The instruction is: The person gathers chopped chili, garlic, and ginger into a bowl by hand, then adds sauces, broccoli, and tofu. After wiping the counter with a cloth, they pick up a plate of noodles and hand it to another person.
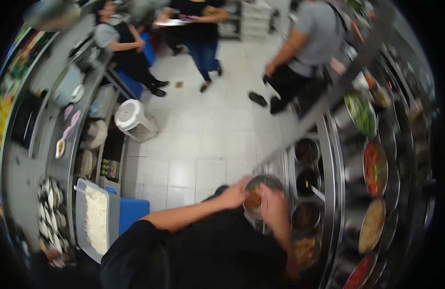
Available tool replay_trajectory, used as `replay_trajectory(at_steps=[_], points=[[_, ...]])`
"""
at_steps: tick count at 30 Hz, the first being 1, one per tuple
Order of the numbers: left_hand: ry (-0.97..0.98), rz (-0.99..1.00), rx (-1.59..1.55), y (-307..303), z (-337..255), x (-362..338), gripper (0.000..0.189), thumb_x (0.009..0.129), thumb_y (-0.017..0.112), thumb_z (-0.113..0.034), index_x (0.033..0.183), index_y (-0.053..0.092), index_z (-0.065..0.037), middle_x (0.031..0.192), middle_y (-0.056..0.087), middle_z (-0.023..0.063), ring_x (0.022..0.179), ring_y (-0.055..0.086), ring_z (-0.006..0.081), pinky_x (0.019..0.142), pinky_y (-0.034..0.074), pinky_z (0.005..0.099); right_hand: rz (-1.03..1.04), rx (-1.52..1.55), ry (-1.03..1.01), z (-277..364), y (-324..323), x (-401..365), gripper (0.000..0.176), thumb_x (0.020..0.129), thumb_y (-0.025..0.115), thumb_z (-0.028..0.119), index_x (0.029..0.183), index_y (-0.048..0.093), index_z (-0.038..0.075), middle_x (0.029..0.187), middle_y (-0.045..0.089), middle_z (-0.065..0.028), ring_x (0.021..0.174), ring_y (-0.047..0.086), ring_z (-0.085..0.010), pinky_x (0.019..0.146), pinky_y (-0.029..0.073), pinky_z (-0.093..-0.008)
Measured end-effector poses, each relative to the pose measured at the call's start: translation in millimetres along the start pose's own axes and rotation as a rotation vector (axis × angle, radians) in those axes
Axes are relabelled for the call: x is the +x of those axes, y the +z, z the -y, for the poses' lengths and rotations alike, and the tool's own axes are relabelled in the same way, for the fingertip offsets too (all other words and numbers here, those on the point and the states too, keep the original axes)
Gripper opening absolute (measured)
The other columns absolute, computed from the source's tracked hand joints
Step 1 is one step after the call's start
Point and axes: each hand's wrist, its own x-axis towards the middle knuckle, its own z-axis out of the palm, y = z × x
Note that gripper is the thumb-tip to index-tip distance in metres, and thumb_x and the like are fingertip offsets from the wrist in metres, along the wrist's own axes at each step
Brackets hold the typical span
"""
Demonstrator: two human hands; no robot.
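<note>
In front of my body is a round metal bowl [268,180] with brownish-orange food [253,198] inside. My left hand [235,193] is closed on the bowl's left rim. My right hand [275,208] reaches over the right side of the bowl, its fingers bent together at the opening. Blur hides what those fingers hold, if anything. Just right of my right hand, round containers of dark contents [306,216] sit in a metal counter, and one container of yellowish food [306,251] lies nearer my body.
Tilted metal bowls of green vegetables [361,115], red and green strips [374,168] and pale shreds [371,226] line the right. At left stand a grey tub of white food [96,219], a white bin [131,115] and a steel counter. Three people stand ahead on the tiled floor.
</note>
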Motion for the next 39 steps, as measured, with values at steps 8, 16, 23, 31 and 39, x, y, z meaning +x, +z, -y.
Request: replay_trajectory(at_steps=[8, 16, 23, 31, 39], points=[[-0.040, 0.085, -0.289, -11.9, -49.3, 16.4, 0.051, 0.073, 0.043, 0.003, 0.123, 0.037, -0.003, 0.107, 0.052, 0.0136, 0.103, 0.048, 0.0185, 0.088, 0.038, 0.0277, -0.126, 0.131, 0.002, 1.4, -10.7, -1.8, 0.019, 0.072, 0.052, -0.001, 0.088, 0.062, 0.002, 0.093, 0.062, -0.0141, 0.091, 0.057, -0.0306, 0.082, 0.043, -0.0352], [-0.151, 0.089, -0.113, -9.8, -32.1, 32.1, 0.059, 0.075, 0.050, -0.007, 0.131, 0.030, -0.003, 0.111, 0.051, 0.0213, 0.106, 0.048, 0.0258, 0.091, 0.038, 0.0320, -0.413, 0.103, 0.141, -26.6, -46.5, 12.6, 0.014, 0.075, 0.059, 0.003, 0.089, 0.061, -0.001, 0.085, 0.063, -0.0132, 0.079, 0.061, -0.0218, 0.072, 0.047, -0.0291], [-0.018, 0.109, -0.285, -24.6, -39.6, 53.0, 0.051, 0.073, 0.046, -0.002, 0.123, 0.036, -0.004, 0.112, 0.049, 0.0152, 0.110, 0.044, 0.0222, 0.094, 0.034, 0.0320, -0.398, 0.360, 0.227, -57.3, -71.8, 46.5, 0.015, 0.077, 0.062, 0.006, 0.070, 0.049, 0.005, 0.060, 0.042, 0.0021, 0.056, 0.038, -0.0064, 0.053, 0.035, -0.0212], [-0.081, 0.050, -0.322, -37.9, -36.4, 56.7, 0.048, 0.074, 0.045, -0.004, 0.122, 0.038, -0.004, 0.107, 0.053, 0.0172, 0.097, 0.053, 0.0260, 0.083, 0.043, 0.0345, -0.088, 0.114, 0.041, -9.1, -21.3, 63.5, 0.018, 0.069, 0.062, 0.004, 0.087, 0.059, 0.003, 0.074, 0.057, -0.0099, 0.064, 0.058, -0.0224, 0.060, 0.046, -0.0312], [0.063, -0.243, -0.279, -73.4, 59.1, 78.8, 0.034, 0.084, 0.048, -0.018, 0.113, 0.044, -0.001, 0.099, 0.055, 0.0128, 0.095, 0.052, 0.0213, 0.081, 0.043, 0.0318, -0.096, 0.093, -0.686, 71.7, 27.5, 117.0, 0.067, 0.064, 0.061, 0.001, 0.128, 0.041, 0.009, 0.076, 0.054, -0.0105, 0.062, 0.052, -0.0278, 0.055, 0.041, -0.0356]])
